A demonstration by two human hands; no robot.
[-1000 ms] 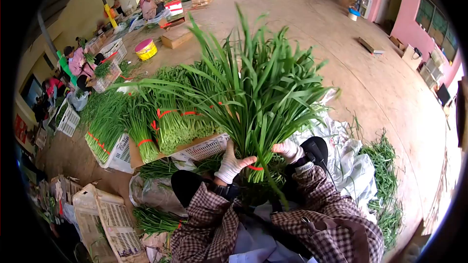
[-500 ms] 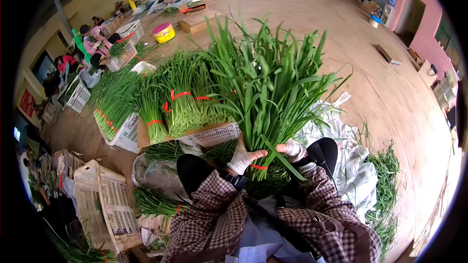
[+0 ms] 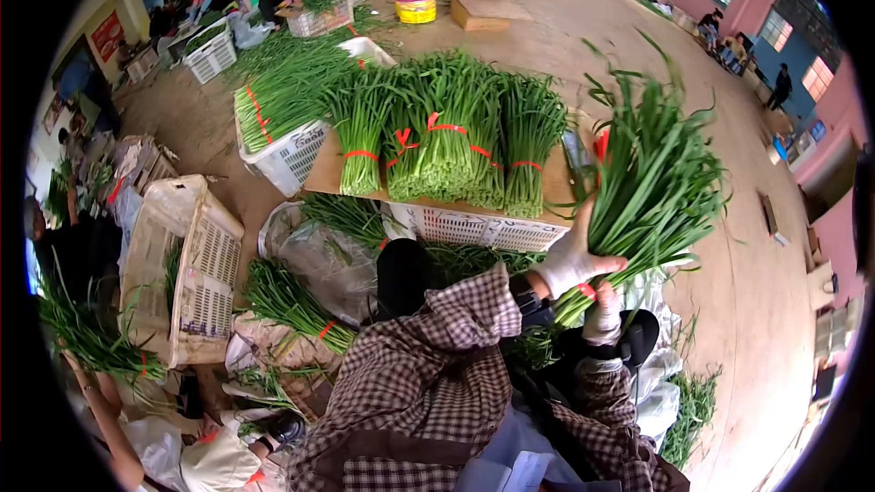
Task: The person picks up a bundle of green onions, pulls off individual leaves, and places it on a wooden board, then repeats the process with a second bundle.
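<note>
A leafy bunch of garlic chives [image 3: 652, 182] leans to the right in front of me, its leaf tips up and a red band low on its stalks. My left hand [image 3: 567, 262], with a white wrap and a dark watch, is closed around the lower stalks, thumb across them. Below it my right hand [image 3: 602, 314], also wrapped, is closed at the stalk ends near the band; its fingers are partly hidden. Just left of the hands, several tied bunches of chives [image 3: 447, 141] stand on a board [image 3: 342, 178] over a white crate [image 3: 483, 230].
Another crate of chives [image 3: 287, 159] stands to the left. A tilted beige crate [image 3: 210, 273] and a tied bunch [image 3: 296, 305] lie lower left. At the left edge a person's arm [image 3: 105, 419] reaches to chives [image 3: 96, 333]. Loose leaves [image 3: 693, 415] and plastic sheeting [image 3: 665, 392] lie right.
My view has turned left. The held bunch has tipped over to the right, and my right hand has gone from beside it to under its stalk ends. A person's arm with chives has appeared lower left.
</note>
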